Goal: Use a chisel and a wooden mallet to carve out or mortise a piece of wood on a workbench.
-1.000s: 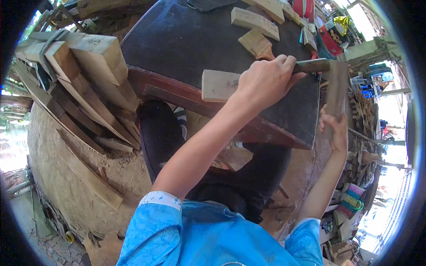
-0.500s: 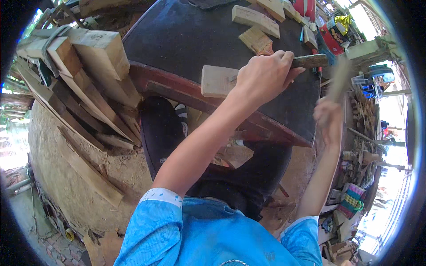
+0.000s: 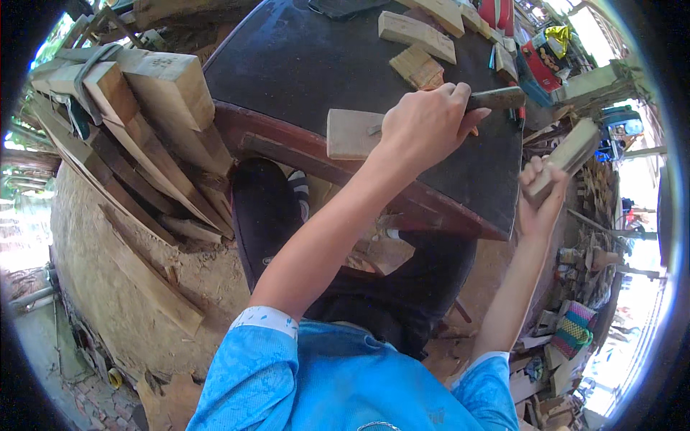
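My left hand (image 3: 424, 126) is closed around a chisel (image 3: 496, 98); its handle points right and its metal end rests on a flat wooden block (image 3: 348, 136) at the near edge of the dark tabletop (image 3: 273, 68). Right of the table, my right hand (image 3: 540, 188) grips a long squared piece of wood (image 3: 578, 140) used as a striker, held clear of the chisel's handle. A wide brush (image 3: 417, 68) lies just behind my left hand, partly hidden by it.
Upright boards and beams (image 3: 162, 90) stand close on the left. More wooden pieces (image 3: 417, 36) lie along the table's back. A red container (image 3: 539, 65), scrap wood and a woven bag (image 3: 575, 323) are on the right. My legs are beneath the table edge.
The wooden striker has swung away from the chisel's handle end toward the right and now tilts outward with my right hand. My left hand has stayed nearly in place.
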A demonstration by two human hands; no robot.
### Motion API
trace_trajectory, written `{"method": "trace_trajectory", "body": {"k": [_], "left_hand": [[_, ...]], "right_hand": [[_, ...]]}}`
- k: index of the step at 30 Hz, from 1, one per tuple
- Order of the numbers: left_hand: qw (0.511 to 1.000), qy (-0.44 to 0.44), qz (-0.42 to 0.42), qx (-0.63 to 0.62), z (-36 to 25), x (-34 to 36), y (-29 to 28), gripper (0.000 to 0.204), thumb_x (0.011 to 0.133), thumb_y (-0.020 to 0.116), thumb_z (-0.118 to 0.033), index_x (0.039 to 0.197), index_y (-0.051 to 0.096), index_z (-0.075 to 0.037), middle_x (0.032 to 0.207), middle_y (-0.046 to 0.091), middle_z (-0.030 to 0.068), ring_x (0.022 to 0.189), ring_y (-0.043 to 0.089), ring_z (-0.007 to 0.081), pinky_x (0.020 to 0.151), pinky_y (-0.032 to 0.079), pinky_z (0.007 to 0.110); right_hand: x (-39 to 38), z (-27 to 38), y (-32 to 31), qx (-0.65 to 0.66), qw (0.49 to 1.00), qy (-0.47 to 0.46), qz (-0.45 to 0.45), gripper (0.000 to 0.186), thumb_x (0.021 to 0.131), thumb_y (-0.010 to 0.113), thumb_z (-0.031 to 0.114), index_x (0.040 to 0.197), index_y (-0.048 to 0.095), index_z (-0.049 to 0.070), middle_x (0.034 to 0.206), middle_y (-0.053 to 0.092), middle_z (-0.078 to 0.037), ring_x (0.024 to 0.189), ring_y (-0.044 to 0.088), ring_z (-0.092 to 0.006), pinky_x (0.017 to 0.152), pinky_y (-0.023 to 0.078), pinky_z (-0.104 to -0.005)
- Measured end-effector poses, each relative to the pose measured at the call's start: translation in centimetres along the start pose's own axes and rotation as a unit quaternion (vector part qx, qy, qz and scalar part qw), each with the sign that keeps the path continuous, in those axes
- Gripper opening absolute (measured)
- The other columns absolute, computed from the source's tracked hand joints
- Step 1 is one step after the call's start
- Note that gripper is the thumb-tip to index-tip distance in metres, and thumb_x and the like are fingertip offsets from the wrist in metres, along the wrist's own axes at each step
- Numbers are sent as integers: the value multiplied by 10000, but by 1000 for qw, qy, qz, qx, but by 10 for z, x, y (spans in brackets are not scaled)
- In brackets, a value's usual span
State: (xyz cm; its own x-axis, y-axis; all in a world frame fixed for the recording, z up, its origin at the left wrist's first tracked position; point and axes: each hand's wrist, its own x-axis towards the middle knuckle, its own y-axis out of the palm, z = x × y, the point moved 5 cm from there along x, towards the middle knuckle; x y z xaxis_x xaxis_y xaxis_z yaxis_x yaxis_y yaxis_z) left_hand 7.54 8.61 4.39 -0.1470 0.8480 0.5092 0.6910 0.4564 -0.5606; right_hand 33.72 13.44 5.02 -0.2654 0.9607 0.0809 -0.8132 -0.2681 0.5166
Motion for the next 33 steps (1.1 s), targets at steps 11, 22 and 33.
{"method": "trace_trajectory", "body": {"k": [11, 22, 33], "left_hand": [[996, 85, 34, -14, 1, -2, 6, 480, 985, 536, -509, 911, 574, -36, 812, 688, 182, 722, 680, 407, 608, 554, 504], [988, 141, 61, 0, -10, -2, 9, 457, 991, 522, -511, 956, 572, -58, 838, 689, 161, 692, 681, 390, 569, 555, 494], [988, 157, -7, 0, -14, -3, 9, 468, 996, 520, -494, 948, 600, -35, 800, 679, 132, 678, 697, 341, 563, 560, 431]], "right_hand": [[-49, -12, 2, -532, 830, -62, -152, 432, 890, 744, 156, 1248, 552, 10, 900, 587, -64, 719, 579, -117, 676, 483, -278], [-94, -34, -16, -388, 875, -72, -279, 388, 916, 717, 183, 1231, 534, 49, 879, 567, -32, 721, 573, -124, 673, 492, -284], [-90, -32, -25, -307, 926, -8, -217, 426, 953, 665, 190, 1326, 536, 29, 870, 547, -13, 710, 541, -95, 621, 453, -249]]}}
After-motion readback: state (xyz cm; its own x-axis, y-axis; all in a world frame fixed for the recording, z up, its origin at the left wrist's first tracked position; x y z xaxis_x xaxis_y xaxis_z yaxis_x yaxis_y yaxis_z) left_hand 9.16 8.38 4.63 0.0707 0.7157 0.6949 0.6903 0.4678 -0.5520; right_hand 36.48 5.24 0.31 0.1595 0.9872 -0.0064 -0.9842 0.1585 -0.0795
